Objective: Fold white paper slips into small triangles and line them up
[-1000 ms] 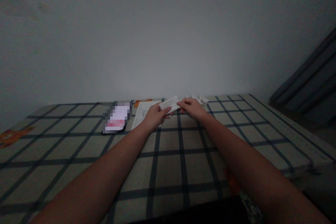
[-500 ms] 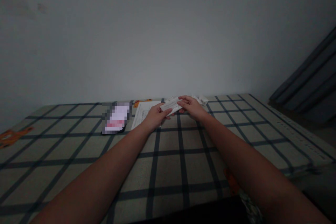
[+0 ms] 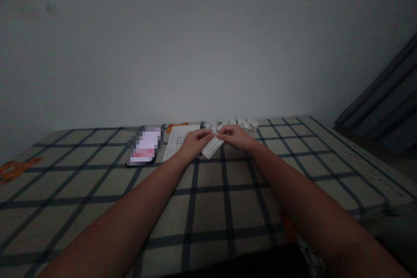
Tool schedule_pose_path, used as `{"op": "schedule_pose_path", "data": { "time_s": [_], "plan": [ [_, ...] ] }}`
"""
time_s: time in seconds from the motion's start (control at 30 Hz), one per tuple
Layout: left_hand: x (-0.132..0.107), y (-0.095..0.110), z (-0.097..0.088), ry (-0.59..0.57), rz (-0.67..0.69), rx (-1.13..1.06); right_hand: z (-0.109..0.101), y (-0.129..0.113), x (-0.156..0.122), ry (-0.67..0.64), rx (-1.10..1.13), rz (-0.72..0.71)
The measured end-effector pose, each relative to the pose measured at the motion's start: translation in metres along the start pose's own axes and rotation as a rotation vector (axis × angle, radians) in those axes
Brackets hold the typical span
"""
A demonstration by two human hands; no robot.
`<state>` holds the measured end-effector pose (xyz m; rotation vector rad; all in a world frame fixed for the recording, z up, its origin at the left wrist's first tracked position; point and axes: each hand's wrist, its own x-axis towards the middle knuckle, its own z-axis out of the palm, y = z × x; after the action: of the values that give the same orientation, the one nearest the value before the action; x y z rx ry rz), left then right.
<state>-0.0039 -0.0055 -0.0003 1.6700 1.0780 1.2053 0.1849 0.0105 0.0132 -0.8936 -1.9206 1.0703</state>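
Note:
A narrow strip of white printed paper [image 3: 212, 147] is pinched between my two hands above the checked cloth. My left hand [image 3: 196, 142] grips its upper left edge, thumb and fingers closed. On the other edge my right hand [image 3: 236, 137] is closed too, its fingertips almost meeting those of the left. The lower end of the strip sticks out toward me. Folded white paper pieces [image 3: 248, 124] stand in a row just behind my hands; my fingers partly hide some of them.
Left of my hands lie printed white sheets [image 3: 172, 143], and beyond them a phone [image 3: 143, 147] with a blurred, lit screen. A checked cloth [image 3: 208, 213] covers the surface, which meets a grey wall [image 3: 208, 52]. A dark curtain [image 3: 387, 91] hangs at right.
The paper strip has turned from lying nearly crosswise to slanting down toward me. Both hands have drawn together at its upper part, and more folded pieces show behind them.

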Motion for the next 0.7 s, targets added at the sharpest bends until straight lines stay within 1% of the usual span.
{"op": "schedule_pose_path", "data": {
  "time_s": [0.17, 0.37, 0.5, 0.7],
  "plan": [
    [-0.0017, 0.0023, -0.0020, -0.011, 0.009, 0.040, -0.0001, -0.0027, 0.0001, 0.018, -0.046, -0.005],
    [-0.0020, 0.0035, -0.0021, -0.020, -0.002, 0.036, -0.0004, 0.0013, 0.0010, 0.008, -0.089, -0.014],
    [-0.0022, 0.0032, -0.0004, -0.012, -0.015, 0.017, -0.0006, 0.0006, 0.0001, -0.016, -0.092, -0.034],
    [-0.0031, 0.0054, 0.0000, 0.024, 0.001, 0.016, 0.0028, -0.0030, -0.0005, -0.034, -0.059, -0.010]
  ]
}}
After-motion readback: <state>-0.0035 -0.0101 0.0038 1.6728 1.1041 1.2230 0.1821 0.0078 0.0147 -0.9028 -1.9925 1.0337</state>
